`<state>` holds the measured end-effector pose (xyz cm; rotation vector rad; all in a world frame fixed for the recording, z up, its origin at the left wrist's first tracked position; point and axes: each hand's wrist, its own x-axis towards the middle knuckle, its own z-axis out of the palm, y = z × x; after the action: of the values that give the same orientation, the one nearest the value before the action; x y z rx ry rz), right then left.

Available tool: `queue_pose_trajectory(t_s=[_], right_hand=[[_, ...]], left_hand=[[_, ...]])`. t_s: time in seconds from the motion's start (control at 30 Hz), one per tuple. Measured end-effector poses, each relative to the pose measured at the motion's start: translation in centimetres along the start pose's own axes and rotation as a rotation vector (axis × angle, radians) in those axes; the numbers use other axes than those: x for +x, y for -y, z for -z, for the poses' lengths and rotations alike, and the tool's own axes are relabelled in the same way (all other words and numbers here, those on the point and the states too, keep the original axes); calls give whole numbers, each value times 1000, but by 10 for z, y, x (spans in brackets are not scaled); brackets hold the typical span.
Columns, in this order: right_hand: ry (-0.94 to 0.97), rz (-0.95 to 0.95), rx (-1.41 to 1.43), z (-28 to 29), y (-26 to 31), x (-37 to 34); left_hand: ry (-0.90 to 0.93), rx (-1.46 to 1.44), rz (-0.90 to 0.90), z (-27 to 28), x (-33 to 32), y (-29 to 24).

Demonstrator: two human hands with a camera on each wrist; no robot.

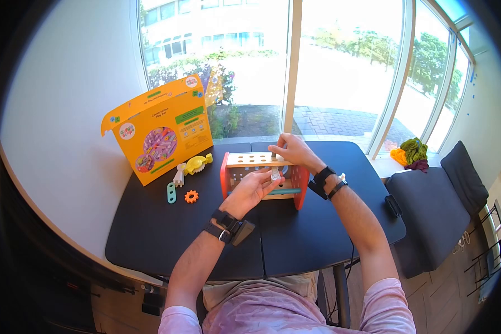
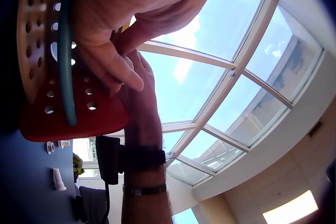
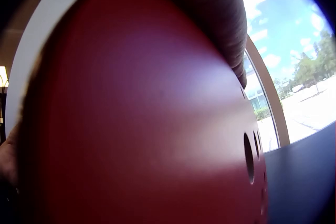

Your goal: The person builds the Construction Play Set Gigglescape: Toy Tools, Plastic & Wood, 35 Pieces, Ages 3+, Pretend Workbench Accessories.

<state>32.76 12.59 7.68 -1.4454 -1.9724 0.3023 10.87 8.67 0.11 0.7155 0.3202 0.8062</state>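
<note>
A toy workbench with red side panels (image 1: 300, 186), a pale wooden top with holes (image 1: 253, 160) and a teal rod (image 1: 286, 191) stands on the dark table. My left hand (image 1: 249, 190) is at its front, with fingers and thumb pinching a small whitish plastic piece (image 1: 275, 175) just below the top's front edge. Over the right part of the top, my right hand (image 1: 295, 150) pinches a small grey peg-like piece (image 1: 273, 155) at the board. In the right wrist view the red side panel (image 3: 152, 103) fills most of the picture.
To the left, a yellow cardboard box (image 1: 161, 128) stands upright. Before it lie a yellow toy piece (image 1: 196, 164), a white piece (image 1: 179, 175), a teal strip with holes (image 1: 171, 192) and an orange gear (image 1: 191, 196). A white plastic bolt (image 2: 59, 180) and a nut (image 2: 50, 147) sit beyond the bench.
</note>
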Motion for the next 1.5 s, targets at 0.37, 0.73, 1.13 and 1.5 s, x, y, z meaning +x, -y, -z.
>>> queue_pose_trajectory(t_s=[0.37, 0.73, 1.13, 1.5], right_hand=[[-49, 69, 50, -9, -10, 2], [50, -11, -32, -5, -10, 5], [32, 45, 50, -7, -14, 5], [44, -25, -12, -3, -1, 0]], left_hand=[[1, -11, 10, 1, 1, 0], [1, 17, 13, 4, 2, 1], [20, 26, -8, 2, 0, 1], [19, 30, 3, 4, 2, 1]])
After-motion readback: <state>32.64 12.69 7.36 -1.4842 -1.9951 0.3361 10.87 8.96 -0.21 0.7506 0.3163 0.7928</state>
